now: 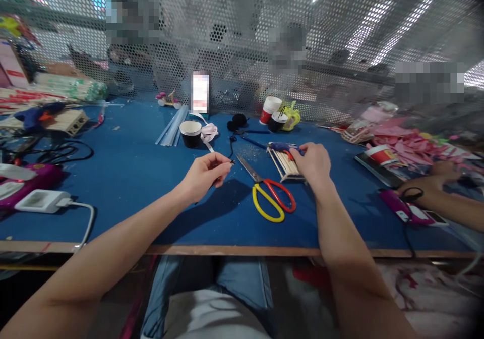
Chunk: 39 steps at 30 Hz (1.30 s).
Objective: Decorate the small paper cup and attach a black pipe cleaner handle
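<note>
My left hand (206, 175) is closed in a pinch on a thin black cord (232, 162) above the blue table. My right hand (313, 163) has its fingers around the blue glue gun (282, 146), which has an orange trigger and lies over a small rack of wooden sticks (285, 165). Between my hands lie scissors (269, 195) with one red and one yellow handle, blades pointing away and left. Behind them is a ball of black yarn (238, 121) with loose strands.
Glue sticks (173, 127), a black-and-white cup (191, 133) and white ribbon (209, 131) lie behind my left hand. A purple power strip (34, 182) is at left. Another person's hand (427, 185) rests at right near a second purple strip (401, 209). Perforated metal (234, 41) stands behind.
</note>
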{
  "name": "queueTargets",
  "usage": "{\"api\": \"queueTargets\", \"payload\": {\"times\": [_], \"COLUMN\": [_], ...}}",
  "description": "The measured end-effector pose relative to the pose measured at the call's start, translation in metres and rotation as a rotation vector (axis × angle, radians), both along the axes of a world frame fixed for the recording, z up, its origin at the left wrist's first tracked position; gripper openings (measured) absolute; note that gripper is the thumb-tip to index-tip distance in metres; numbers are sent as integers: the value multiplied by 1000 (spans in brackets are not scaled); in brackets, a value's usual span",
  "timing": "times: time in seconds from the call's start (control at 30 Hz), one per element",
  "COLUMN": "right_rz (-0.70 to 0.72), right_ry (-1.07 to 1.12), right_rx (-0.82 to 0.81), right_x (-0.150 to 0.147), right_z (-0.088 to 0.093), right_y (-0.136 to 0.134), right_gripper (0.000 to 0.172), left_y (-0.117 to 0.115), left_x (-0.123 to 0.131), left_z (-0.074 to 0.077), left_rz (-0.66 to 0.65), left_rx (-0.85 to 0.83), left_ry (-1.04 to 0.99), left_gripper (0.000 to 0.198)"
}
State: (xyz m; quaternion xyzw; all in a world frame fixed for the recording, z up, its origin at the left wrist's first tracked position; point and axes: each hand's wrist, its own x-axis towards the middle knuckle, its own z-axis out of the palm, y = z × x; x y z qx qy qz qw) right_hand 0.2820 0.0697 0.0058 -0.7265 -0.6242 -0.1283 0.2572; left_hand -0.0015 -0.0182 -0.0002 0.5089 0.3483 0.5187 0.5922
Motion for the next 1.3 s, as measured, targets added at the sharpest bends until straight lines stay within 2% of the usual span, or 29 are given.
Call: {"api": "queueTargets", "payload": {"times": [0.07, 0.13, 0.23, 0.37, 0.47, 0.63, 0.8, 1.07, 1.3], "right_rz": [166, 360, 633, 836, 845, 818, 814, 877, 849], "right_ry": [71, 247, 484, 587, 729, 1174, 1489, 1508, 1488], "right_rx": [121, 154, 40, -97, -152, -304, -484, -464, -432], "right_x": [-12, -29, -57, -88, -101, -113, -119, -121, -122], "right_z": [5, 13, 30, 43, 33, 1, -6, -8, -7], "right_y": [-10, -23, -48, -78, -88, -87, -87, -86, -87], "right_gripper": [35, 39, 41, 40, 41, 42, 40, 41, 40], "left_y": [0, -1, -2, -5, -6, -6, -4, -6, -4], "left_x": [0, 0, 1, 2, 2, 3, 5, 7, 6], "left_z": [0, 1, 1, 2, 3, -1, -3, 0, -3], "left_rz": [-17, -31, -47, -69, -81, -65, 26, 31, 13], "left_rx": [-5, -11, -19, -21, -20, -27, -8, -8, -34], "left_ry": [1, -1, -2, -6, -8, 7, 57, 83, 46], "left_gripper": [15, 16, 17, 18, 18, 19, 21, 22, 22]}}
